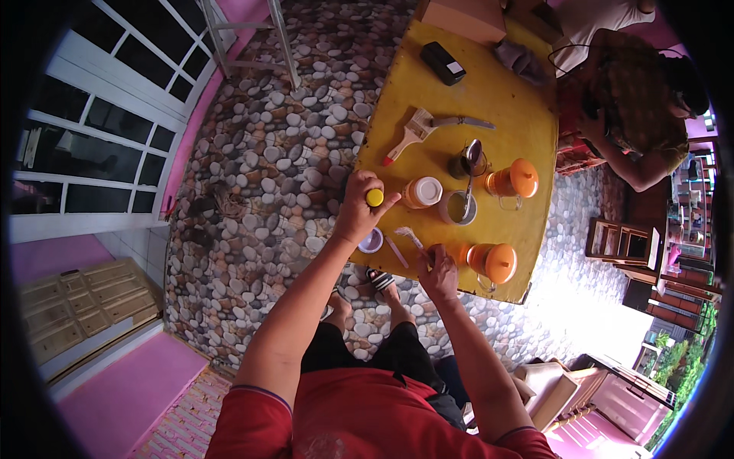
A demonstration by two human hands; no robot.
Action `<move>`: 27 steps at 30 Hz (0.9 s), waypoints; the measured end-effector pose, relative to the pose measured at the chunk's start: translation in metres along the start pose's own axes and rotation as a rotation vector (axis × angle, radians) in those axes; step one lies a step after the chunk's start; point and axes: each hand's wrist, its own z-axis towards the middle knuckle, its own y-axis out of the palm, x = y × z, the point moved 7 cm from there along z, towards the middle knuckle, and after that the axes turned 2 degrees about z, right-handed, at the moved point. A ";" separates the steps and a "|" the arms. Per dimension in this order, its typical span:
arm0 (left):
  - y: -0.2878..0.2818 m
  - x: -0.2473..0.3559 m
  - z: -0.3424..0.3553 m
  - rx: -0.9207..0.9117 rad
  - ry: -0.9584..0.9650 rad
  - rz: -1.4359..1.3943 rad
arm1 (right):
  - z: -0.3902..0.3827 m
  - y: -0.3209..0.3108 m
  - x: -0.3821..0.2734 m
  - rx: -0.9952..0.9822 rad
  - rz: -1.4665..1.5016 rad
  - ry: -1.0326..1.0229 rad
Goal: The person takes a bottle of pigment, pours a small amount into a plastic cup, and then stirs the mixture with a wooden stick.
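On the yellow table (505,115), my left hand (365,205) grips a container with a yellow cap (375,197), its body mostly hidden by my fingers. My right hand (437,271) is closed on the handle of a small brush (405,234). Between my hands lie a lavender lid (370,240) and a pale stick (397,252). Beyond them stand a white-lidded jar (422,193) and a metal cup (457,208). One orange-lidded container (489,263) is beside my right hand, another (512,180) farther back, near a spoon in a cup (472,159).
A wide brush (409,138), a knife (462,122), a black case (442,63), grey cloth (518,63) and boxes (462,15) occupy the far tabletop. Another person (627,99) bends beside the table at right. A ladder (267,42) stands at upper left; wooden furniture (627,245) is at right.
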 end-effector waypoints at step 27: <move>-0.079 -0.017 -0.096 -0.128 -0.259 -0.019 | 0.000 -0.007 -0.005 0.097 -0.109 -0.134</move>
